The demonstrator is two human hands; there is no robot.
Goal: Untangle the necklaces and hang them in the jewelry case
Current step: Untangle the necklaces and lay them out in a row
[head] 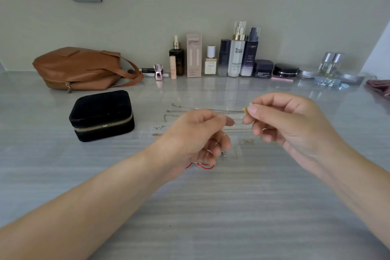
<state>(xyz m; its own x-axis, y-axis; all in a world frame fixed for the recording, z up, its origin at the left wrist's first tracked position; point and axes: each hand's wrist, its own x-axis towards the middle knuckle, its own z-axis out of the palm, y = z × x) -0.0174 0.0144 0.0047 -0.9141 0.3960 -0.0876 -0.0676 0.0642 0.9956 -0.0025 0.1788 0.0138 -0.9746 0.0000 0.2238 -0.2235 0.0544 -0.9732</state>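
Note:
Both hands are raised over the grey table. My left hand [196,133] pinches a thin gold necklace chain [238,124], and my right hand [282,120] pinches the same chain with a small gold pendant [245,110] at its fingertips. Several fine chains [202,109] lie stretched side by side on the table behind the hands. A small silver piece [223,154] and a red cord [202,165] lie below my left hand. The black velvet jewelry case [101,115] stands zipped shut to the left.
A brown leather bag [84,67] lies behind the case. Several cosmetic bottles and jars [236,57] line the wall. A silver tray [350,78] and a pink cloth [379,88] sit at the far right.

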